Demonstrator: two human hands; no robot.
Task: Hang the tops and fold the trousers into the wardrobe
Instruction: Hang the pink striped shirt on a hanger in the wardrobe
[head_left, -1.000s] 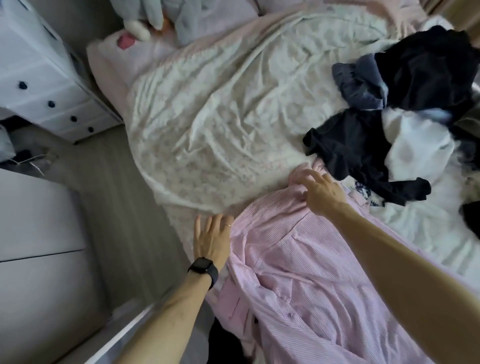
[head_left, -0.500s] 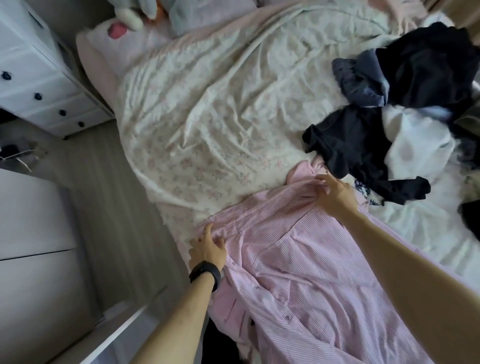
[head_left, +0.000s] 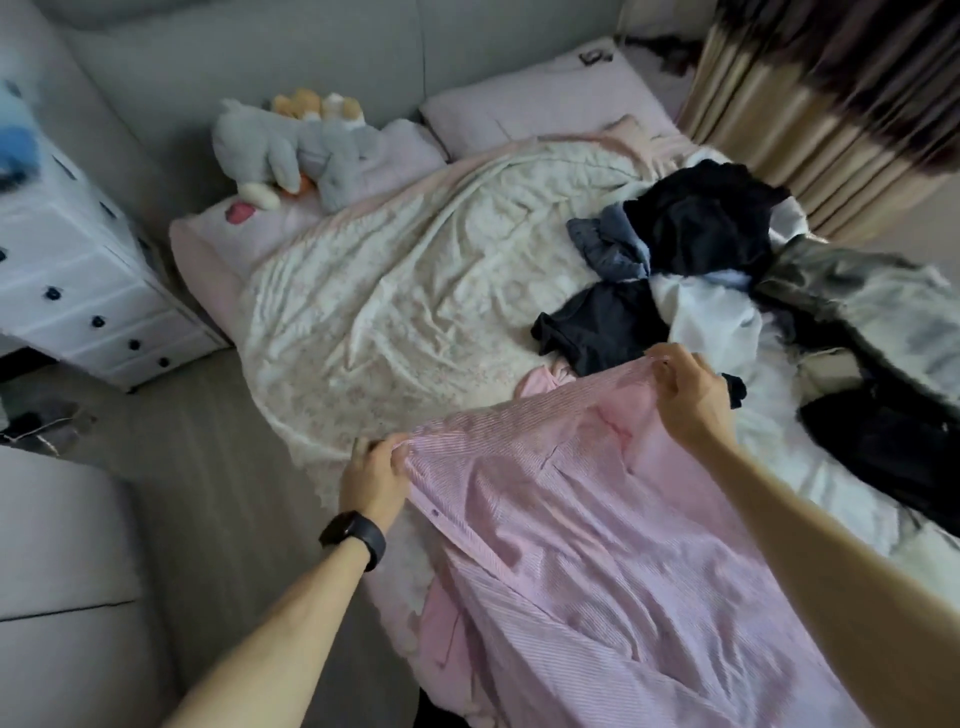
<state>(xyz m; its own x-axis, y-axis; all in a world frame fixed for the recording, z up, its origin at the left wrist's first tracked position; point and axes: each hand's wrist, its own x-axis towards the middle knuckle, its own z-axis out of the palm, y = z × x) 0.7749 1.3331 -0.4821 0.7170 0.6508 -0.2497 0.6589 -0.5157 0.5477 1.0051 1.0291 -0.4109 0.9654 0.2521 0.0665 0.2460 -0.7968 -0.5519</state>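
A pink striped shirt (head_left: 566, 530) is lifted off the near edge of the bed, stretched between both hands. My left hand (head_left: 373, 478), with a black watch on the wrist, grips the shirt's left shoulder. My right hand (head_left: 685, 395) pinches the right shoulder, held a little higher. The shirt's body hangs down toward me over the bed edge. A heap of dark, white and grey clothes (head_left: 696, 280) lies on the right side of the bed, just beyond my right hand.
The bed (head_left: 405, 322) has a crumpled floral cover, pillows and plush toys (head_left: 291, 145) at its head. A white chest of drawers (head_left: 83, 306) stands at the left. Grey floor (head_left: 208, 467) runs between it and the bed. A curtain (head_left: 779, 130) hangs at the back right.
Both hands closed on the shirt's shoulders and raised it off the bed. The view tilted upward, bringing the bed's head and curtain into sight.
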